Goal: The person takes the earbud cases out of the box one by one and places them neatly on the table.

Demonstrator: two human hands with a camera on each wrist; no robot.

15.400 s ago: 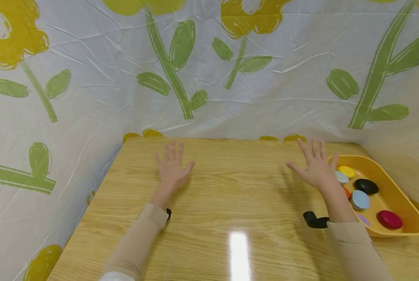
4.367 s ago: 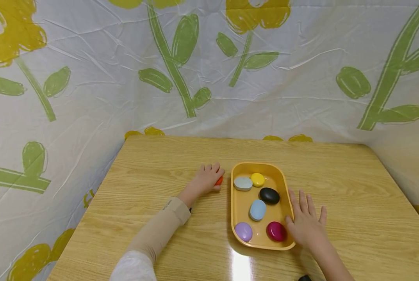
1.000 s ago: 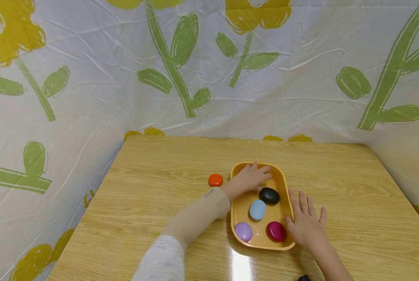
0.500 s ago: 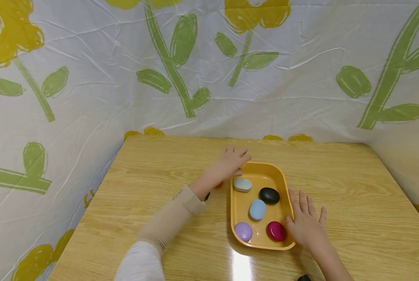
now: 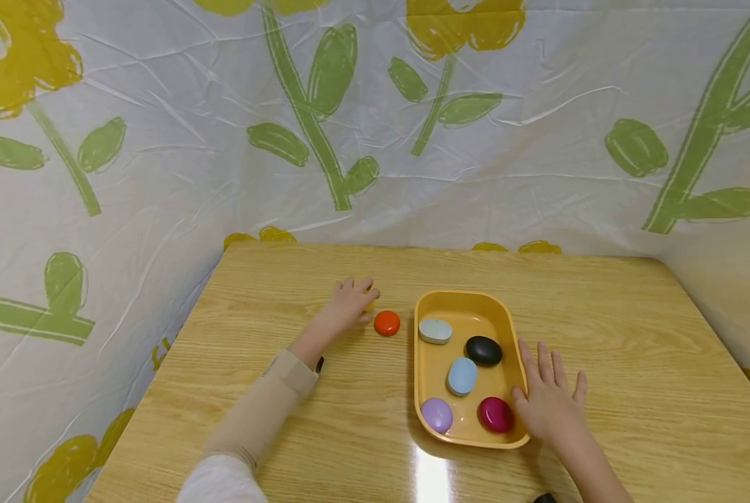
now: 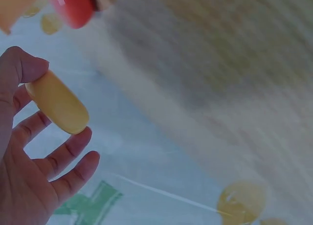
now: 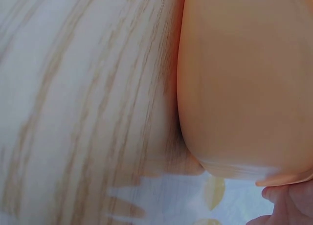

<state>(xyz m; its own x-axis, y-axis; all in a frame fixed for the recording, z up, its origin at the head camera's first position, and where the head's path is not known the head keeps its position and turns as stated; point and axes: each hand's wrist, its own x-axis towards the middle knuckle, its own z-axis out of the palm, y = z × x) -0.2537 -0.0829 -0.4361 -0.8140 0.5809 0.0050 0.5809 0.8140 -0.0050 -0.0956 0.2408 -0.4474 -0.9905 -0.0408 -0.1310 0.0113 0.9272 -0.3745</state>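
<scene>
My left hand (image 5: 344,305) is over the table, left of the tray, and pinches a smooth yellow toy pebble (image 6: 58,102) between thumb and fingers. In the head view the fingers mostly hide that pebble. Just right of this hand, an orange-red toy pebble (image 5: 386,323) lies on the wood. Fingers spread, my right hand (image 5: 551,405) lies along the right side of the orange-yellow tray (image 5: 434,367), its thumb at the rim. The right wrist view shows the tray's outer wall (image 7: 244,88) close up, with part of a hand at its lower right corner.
Inside the tray sit several more pebbles: pale grey (image 5: 435,330), black (image 5: 484,351), light blue (image 5: 462,376), lilac (image 5: 437,415) and crimson (image 5: 495,414). A flower-printed sheet (image 5: 179,140) hangs behind and beside the wooden table (image 5: 651,335).
The tray came from the right to mid-table, and the orange-red pebble went from it onto the wood. My left hand then lifted the yellow pebble out and carried it left. My right hand stays put lately.
</scene>
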